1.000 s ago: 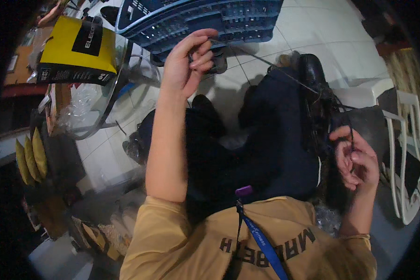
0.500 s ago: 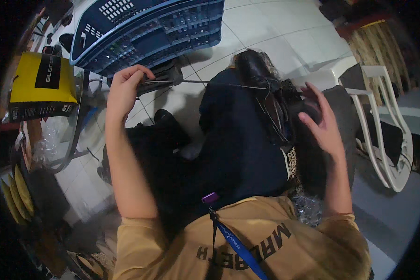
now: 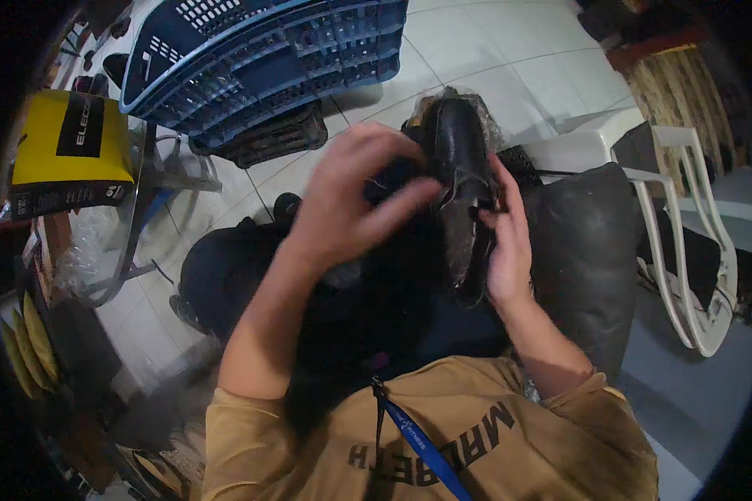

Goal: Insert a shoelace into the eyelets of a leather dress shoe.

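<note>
A black leather lace-up shoe lies on my right thigh, its toe pointing away and its opening toward me. My right hand holds it along the right side, with the fingers at the rim of the opening. My left hand, blurred by motion, reaches in from the left. Its thumb and fingers are apart, with the fingertips close to the lacing area. Whether they touch the shoe I cannot tell. The lace is hard to make out now. Clear plastic wrap shows beside the toe.
A blue plastic crate stands ahead on the left, above a dark crate. At the left are a yellow and black box and a metal frame. On the right sit a white plastic chair and a dark cushion.
My left hand has come right, from the stretched lace by the crate to the shoe. My right hand has moved left onto the shoe's side. The taut lace no longer shows.
</note>
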`<state>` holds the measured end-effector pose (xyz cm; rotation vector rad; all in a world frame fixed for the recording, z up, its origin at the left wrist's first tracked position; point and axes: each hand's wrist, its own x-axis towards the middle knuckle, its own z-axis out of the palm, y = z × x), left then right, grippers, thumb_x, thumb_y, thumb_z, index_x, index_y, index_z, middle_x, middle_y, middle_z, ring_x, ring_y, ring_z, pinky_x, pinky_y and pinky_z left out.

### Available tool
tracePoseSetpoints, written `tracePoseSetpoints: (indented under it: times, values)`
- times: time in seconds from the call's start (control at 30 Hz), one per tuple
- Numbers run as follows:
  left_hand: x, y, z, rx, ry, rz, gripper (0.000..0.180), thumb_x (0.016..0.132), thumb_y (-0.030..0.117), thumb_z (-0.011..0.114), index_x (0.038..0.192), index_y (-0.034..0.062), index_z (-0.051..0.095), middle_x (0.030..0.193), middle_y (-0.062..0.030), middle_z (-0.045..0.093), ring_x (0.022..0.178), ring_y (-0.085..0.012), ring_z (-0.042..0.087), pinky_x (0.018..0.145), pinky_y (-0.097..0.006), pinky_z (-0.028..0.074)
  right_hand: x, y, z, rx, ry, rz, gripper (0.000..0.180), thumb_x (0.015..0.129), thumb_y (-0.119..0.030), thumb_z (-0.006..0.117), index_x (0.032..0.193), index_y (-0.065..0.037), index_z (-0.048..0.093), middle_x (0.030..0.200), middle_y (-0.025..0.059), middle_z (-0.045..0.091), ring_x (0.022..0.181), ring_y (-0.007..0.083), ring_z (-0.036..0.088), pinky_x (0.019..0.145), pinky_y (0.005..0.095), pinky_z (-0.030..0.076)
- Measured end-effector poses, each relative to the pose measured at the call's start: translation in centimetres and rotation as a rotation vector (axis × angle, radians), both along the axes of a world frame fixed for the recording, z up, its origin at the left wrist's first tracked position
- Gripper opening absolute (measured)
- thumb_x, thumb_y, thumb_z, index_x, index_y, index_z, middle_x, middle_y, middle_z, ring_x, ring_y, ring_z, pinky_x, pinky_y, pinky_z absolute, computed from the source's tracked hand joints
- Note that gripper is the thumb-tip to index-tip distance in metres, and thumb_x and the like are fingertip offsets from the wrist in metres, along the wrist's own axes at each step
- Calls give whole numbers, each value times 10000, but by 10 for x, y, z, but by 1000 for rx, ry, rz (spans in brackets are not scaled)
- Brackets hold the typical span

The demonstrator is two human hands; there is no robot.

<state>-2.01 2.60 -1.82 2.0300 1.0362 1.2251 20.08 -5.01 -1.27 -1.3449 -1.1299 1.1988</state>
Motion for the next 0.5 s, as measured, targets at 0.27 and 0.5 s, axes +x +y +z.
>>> tracePoseSetpoints:
  times: [0.27,0.5]
  values:
    - [6,-6,-1,-137,-62,-164,304,830,128,920,991,32,680,947,-68,698,919,-229,677,846,-355,530,22,2,-19,128,-339,166,713,997,-131,683,1638,-2,397,1651,186,439,1527,309,420,1264,428,298]
    - [3,-5,2,-327,-129,-222,295,820,133,926,976,29,699,963,-69,721,916,-205,699,851,-339,540,35,15,-4,308,-395,42,260,965,-129,782,1201,-21,762,1402,156,643,1326,263,589,1154,399,414]
